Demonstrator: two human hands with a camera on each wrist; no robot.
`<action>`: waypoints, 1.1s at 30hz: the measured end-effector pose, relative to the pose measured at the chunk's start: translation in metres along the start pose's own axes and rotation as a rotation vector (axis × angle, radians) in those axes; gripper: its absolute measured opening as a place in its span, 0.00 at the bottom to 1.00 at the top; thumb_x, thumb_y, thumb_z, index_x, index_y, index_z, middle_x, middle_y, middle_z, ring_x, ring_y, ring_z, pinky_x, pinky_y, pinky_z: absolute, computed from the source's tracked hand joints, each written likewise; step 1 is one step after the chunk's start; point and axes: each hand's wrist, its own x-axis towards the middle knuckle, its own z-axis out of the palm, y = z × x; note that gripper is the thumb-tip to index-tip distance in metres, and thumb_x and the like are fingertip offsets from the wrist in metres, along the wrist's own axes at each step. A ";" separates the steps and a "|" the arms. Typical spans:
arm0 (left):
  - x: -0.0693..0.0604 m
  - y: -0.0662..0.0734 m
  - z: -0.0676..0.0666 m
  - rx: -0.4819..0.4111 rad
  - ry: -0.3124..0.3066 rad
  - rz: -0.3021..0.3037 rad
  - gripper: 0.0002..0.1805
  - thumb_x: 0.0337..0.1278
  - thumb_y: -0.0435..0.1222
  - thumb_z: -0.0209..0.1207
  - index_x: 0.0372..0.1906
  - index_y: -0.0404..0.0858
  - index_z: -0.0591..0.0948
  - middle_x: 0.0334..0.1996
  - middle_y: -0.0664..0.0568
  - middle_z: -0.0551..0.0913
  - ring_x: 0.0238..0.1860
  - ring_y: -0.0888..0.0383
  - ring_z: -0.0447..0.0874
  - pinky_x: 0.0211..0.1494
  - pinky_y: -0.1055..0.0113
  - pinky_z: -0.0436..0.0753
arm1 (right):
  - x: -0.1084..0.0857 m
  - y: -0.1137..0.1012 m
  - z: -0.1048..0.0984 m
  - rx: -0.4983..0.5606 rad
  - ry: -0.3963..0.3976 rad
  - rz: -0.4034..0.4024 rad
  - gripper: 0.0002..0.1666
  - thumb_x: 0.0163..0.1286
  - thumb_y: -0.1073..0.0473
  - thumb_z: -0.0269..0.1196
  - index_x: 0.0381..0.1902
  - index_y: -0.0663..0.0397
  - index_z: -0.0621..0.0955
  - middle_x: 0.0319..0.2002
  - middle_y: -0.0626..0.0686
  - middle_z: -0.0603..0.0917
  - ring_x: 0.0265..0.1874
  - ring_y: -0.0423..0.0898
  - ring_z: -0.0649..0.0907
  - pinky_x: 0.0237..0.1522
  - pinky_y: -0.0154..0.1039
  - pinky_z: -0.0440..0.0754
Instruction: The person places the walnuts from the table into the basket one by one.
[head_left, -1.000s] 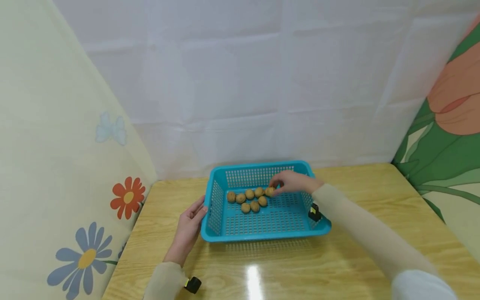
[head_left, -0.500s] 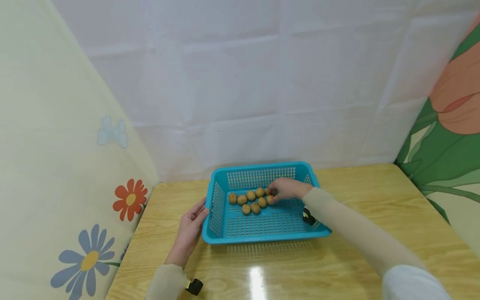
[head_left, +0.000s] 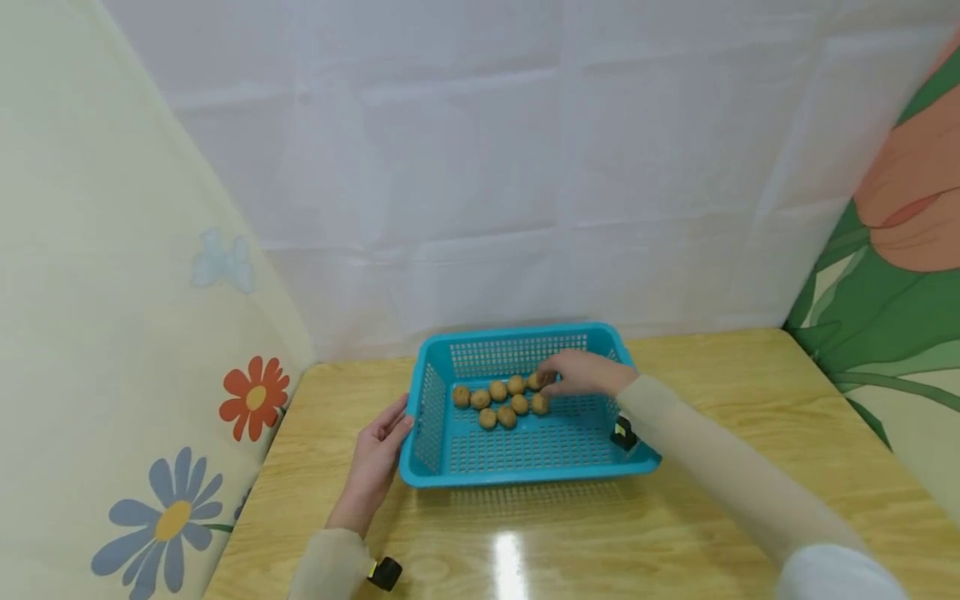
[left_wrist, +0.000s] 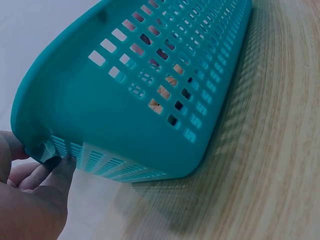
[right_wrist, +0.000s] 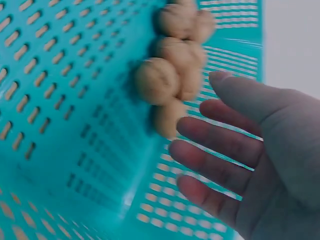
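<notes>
Several brown walnuts (head_left: 498, 391) lie in two rough rows on the floor of a blue plastic basket (head_left: 525, 478), towards its back left. My left hand (head_left: 378, 454) grips the basket's left rim, thumb on top and fingers beneath; the left wrist view shows those fingers (left_wrist: 62, 172) at the rim's lip. Inside the basket, my right hand (head_left: 581, 372) hovers by the right end of the rows, close to a walnut (head_left: 540, 403). Its fingers are spread and relaxed in the right wrist view, holding nothing, beside the clustered walnuts (right_wrist: 157, 81).
The basket stands on a wood-grain table (head_left: 712, 400), near a white cloth backdrop (head_left: 465, 167). Flower-painted panels rise at left (head_left: 150, 333) and right (head_left: 900, 292). Black wrist cameras sit on both sleeves, the right one (head_left: 624, 433) inside the basket's right side.
A walnut has joined the right end of the front row. My right hand went from the back row down to it, then lifted slightly away. My left hand stays on the rim.
</notes>
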 end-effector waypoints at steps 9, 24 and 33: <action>-0.007 0.002 0.002 0.088 0.030 0.056 0.29 0.79 0.36 0.56 0.78 0.34 0.67 0.72 0.36 0.73 0.67 0.57 0.77 0.57 0.77 0.81 | -0.056 0.010 -0.028 0.045 0.183 -0.109 0.17 0.81 0.55 0.59 0.58 0.60 0.85 0.53 0.57 0.88 0.51 0.54 0.86 0.54 0.53 0.86; -0.011 0.006 0.004 0.105 0.000 0.046 0.30 0.79 0.39 0.57 0.78 0.36 0.67 0.73 0.39 0.73 0.58 0.70 0.81 0.57 0.74 0.83 | -0.153 0.059 -0.016 0.068 0.502 0.184 0.23 0.84 0.57 0.54 0.65 0.69 0.79 0.63 0.70 0.80 0.64 0.70 0.76 0.65 0.69 0.73; -0.012 0.005 0.002 0.129 -0.002 0.048 0.30 0.79 0.42 0.57 0.79 0.38 0.68 0.73 0.41 0.74 0.59 0.70 0.81 0.57 0.74 0.83 | -0.170 0.072 0.015 -0.034 0.560 0.236 0.29 0.85 0.51 0.54 0.69 0.70 0.75 0.68 0.74 0.73 0.68 0.74 0.69 0.67 0.73 0.66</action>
